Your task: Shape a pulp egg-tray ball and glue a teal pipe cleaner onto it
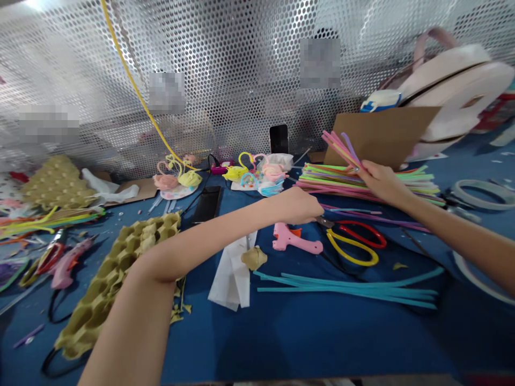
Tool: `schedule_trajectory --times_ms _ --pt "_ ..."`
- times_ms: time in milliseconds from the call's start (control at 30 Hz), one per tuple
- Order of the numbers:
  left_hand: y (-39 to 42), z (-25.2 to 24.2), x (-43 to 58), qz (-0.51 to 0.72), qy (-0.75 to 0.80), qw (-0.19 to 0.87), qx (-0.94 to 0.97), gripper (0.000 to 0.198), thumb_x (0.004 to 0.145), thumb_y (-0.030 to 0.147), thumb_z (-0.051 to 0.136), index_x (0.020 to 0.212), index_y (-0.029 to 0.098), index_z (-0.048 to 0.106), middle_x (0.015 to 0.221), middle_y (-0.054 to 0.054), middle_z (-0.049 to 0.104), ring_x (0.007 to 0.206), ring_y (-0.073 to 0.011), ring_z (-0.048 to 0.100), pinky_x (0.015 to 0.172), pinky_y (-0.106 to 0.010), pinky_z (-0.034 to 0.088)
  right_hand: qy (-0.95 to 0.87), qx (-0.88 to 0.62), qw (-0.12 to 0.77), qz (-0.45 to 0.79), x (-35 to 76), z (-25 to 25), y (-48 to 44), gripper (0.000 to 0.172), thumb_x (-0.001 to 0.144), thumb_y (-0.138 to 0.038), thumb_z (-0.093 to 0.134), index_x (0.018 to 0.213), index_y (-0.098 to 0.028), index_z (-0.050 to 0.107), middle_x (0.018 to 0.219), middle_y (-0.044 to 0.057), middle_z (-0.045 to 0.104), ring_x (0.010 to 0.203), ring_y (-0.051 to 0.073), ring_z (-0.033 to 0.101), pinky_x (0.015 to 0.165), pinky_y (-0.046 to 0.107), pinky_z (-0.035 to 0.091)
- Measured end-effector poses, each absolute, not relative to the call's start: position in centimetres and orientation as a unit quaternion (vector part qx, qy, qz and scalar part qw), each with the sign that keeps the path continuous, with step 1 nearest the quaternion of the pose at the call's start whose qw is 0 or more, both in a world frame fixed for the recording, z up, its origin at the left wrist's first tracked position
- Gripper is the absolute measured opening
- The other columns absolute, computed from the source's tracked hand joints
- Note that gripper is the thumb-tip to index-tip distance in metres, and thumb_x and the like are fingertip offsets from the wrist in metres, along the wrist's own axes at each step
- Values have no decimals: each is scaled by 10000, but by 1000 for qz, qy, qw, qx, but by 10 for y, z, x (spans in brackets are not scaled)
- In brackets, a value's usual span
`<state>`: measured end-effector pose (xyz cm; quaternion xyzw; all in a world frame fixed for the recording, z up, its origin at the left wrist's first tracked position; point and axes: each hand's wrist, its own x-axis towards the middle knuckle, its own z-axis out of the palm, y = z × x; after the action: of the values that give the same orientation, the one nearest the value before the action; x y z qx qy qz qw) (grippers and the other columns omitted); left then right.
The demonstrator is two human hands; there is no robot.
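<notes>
My right hand (376, 178) grips a few pink and purple pipe cleaners (341, 147), which stick up to the left above a thick pile of multicoloured pipe cleaners (333, 179). Reaching across the middle, my left hand (301, 206) is curled with its back toward me; its fingertips are hidden. It is right at the blade end of scissors (354, 246) with red and yellow handles, and by some loose purple pipe cleaners (396, 221). Just below lies a pink glue gun (295, 240). Blue pipe cleaners (350, 288) rest in a loose row nearer me.
An egg carton (116, 279) lies left beside a dark phone (207, 205). White paper (233, 273) and a cut carton cup (254, 258) sit centrally. Pipe-cleaner flamingos (177, 179) stand behind. A cardboard sheet (380, 136) and pale backpack (450, 91) are back right; another glue gun (70, 262) lies left.
</notes>
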<state>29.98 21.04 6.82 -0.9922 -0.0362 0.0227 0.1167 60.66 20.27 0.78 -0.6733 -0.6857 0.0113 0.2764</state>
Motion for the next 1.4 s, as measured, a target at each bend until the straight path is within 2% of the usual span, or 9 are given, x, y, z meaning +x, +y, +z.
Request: schedule_trajectory --times_ms 100,267,400,567,733,900,1067,1200,1400 --pt "212 66 300 25 -38 117 -992 187 964 248 579 1009 180 747 955 -76 790 887 -221 745 581 -290 416 -682 -673 286 19 606 9 201 360 998 -334 396 1176 -214 686 1128 116 754 957 272 666 842 343 451" --pt "214 64 300 21 -33 132 -990 194 957 237 573 992 166 750 992 -92 772 911 -229 736 572 -285 415 -687 -670 280 18 607 5 200 380 987 -405 421 1154 -203 697 956 109 754 754 258 634 772 370 465" --pt "215 66 300 18 -31 143 -989 201 956 212 550 973 152 742 991 -96 765 902 -225 729 578 -291 411 -732 -622 276 30 606 3 199 401 961 -476 495 1191 -198 670 1165 120 736 1014 291 664 941 394 478" --pt "218 70 300 -22 -1 154 -988 237 961 162 490 950 159 726 929 -90 770 854 -212 721 581 -308 391 -784 -563 259 45 604 2 196 344 991 -386 439 1106 -228 722 1292 91 707 1233 287 621 1115 425 416" --pt "221 74 303 -38 -12 174 -984 255 961 157 466 953 152 721 906 -92 766 840 -227 720 556 -305 377 -767 -584 266 -9 602 -5 198 521 949 -250 445 1469 -223 474 1187 90 739 1129 306 677 1012 490 498" --pt "227 77 306 -22 -78 181 -980 249 939 138 492 981 141 737 893 -117 774 846 -263 736 596 -313 433 -815 -543 189 -76 598 -6 202 453 926 -172 378 1258 -233 681 1268 106 680 1130 293 660 1005 476 501" --pt "253 85 321 -46 -179 200 -962 284 897 31 493 1006 93 747 961 -175 775 893 -287 741 693 -345 497 -832 -519 132 -143 594 -5 204 367 912 -186 455 1143 -227 736 1252 110 682 1185 317 606 1028 505 478" --pt "283 99 343 -75 -232 180 -953 356 924 13 438 1092 88 744 1092 -193 760 1057 -289 711 819 -368 513 -832 -516 123 -163 590 -3 206 396 925 -160 440 1225 -197 697 1477 124 559 1356 313 496 1125 504 409" --pt "301 100 372 -61 -290 97 -950 383 937 53 445 1154 137 750 1200 -165 740 1127 -274 681 887 -366 512 -830 -534 95 -129 586 -3 201 465 965 -117 363 1356 -199 600 1386 119 651 1242 272 604 1066 436 473"
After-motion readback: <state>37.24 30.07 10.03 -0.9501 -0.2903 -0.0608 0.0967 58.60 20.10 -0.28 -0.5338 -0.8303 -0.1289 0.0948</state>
